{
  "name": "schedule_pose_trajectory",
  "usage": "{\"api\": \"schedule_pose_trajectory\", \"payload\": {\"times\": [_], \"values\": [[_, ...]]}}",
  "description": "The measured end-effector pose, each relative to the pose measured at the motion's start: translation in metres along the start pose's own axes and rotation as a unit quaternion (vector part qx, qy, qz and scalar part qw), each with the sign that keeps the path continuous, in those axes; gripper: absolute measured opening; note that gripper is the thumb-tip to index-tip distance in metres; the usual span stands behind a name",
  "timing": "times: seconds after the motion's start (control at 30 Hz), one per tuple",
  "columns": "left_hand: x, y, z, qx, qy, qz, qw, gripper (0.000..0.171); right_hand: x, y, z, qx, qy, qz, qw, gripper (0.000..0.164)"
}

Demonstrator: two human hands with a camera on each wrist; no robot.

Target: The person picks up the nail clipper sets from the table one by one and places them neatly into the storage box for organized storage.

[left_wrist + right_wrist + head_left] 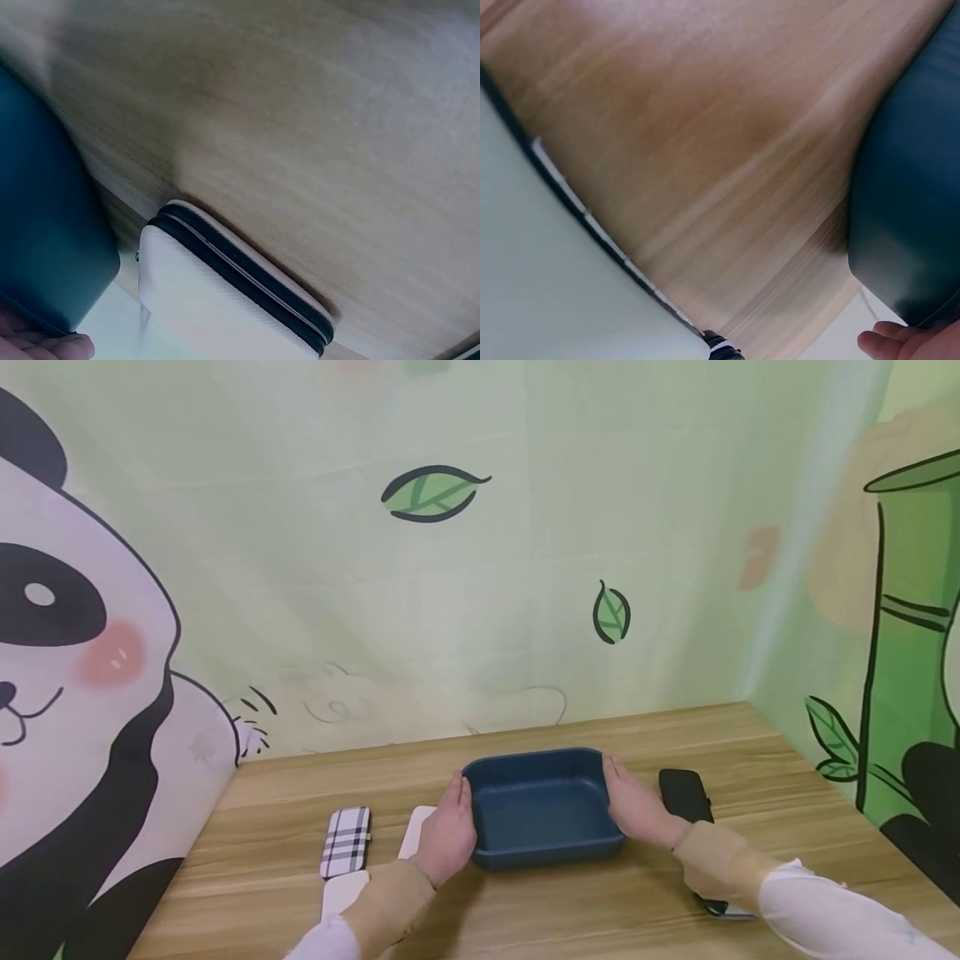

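A blue tray (pixel 543 814) is over the middle of the tabletop (pixel 555 914); the fingers of the left hand (pixel 448 833) and the right hand (pixel 637 806) grip its two ends. Taking hold seems done, letting go not yet, I judge. Whether it touches the tabletop, I cannot tell. Its near side has open room; sideways, a white case (pixel 414 833) and a black case (pixel 684 792) make passage narrow.
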State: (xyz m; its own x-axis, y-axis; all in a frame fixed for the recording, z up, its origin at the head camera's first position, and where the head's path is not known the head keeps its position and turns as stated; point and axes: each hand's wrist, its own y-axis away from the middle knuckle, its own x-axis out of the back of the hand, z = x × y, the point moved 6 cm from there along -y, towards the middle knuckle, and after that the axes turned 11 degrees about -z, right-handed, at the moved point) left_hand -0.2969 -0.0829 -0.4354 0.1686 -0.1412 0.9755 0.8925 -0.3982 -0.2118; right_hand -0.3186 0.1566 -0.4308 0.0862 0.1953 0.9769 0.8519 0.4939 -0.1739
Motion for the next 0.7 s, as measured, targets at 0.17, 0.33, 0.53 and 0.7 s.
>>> {"api": "schedule_pose_trajectory", "payload": {"times": [0.17, 0.33, 0.53, 0.7], "values": [[-0.001, 0.003, 0.002, -0.003, -0.002, 0.013, 0.9999, 0.043, 0.000, 0.004, -0.001, -0.005, -0.005, -0.003, 1.000, 0.053], [0.001, 0.006, 0.004, -0.006, -0.003, 0.026, 0.9996, 0.043, 0.003, 0.007, -0.003, -0.009, -0.012, -0.002, 1.000, 0.052], [0.001, 0.010, 0.006, -0.024, -0.043, 0.039, 0.9980, 0.044, 0.002, 0.008, -0.004, -0.015, -0.013, -0.002, 1.000, 0.052], [0.004, 0.012, 0.008, -0.023, -0.040, 0.046, 0.9979, 0.044, 0.002, 0.011, -0.004, -0.008, -0.012, 0.005, 1.000, 0.052]]}}
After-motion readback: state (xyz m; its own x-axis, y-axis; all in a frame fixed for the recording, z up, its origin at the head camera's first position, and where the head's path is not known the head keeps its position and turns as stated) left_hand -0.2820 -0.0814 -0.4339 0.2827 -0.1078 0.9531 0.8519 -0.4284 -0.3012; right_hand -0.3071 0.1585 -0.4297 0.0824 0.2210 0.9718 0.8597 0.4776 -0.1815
